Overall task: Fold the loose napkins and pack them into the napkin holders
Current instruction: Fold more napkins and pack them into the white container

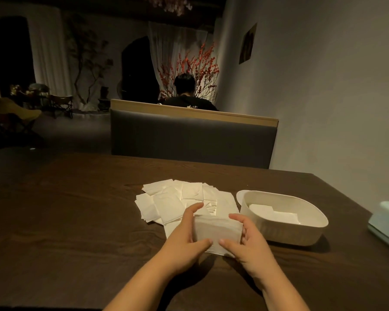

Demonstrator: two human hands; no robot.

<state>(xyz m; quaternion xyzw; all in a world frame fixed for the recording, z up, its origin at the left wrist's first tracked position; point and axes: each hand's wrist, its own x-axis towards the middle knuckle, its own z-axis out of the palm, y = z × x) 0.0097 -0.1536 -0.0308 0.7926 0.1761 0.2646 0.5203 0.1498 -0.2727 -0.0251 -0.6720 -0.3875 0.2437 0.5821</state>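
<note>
Holding a folded napkin (pixel 218 230) between them, both hands work low over the dark wooden table (pixel 76 221). The left hand (pixel 184 234) grips the napkin's left end, thumb curled under the near edge and forefinger stretched along the far edge. The right hand (pixel 247 241) mirrors it on the right end, thumb pinching the near edge, fingers curled round the far side. The napkin sits pinched between the two, lifted a little off the sheets below.

Just beyond the hands, and partly under them, lies the pile of loose napkins (pixel 180 200), white squares fanned and overlapping flat on the table. Off to the right of the right hand, just beside it, stands an open napkin holder (pixel 285 230), a pale oval tub with a few white napkins (pixel 272 213) lying flat on its bottom. Its lid (pixel 239 195) peeks out behind the far left corner. Farther right, well apart from the hands at the table's edge, a pale green box (pixel 386 223) shows only in part.

Beyond the table, a grey padded bench back (pixel 189 140) with a wooden top rail faces the hands, and behind it a person (pixel 186 95) in a dark top sits facing away, before a spray of red-berried branches (pixel 195 66). A plain wall (pixel 323 86) runs along the right.
</note>
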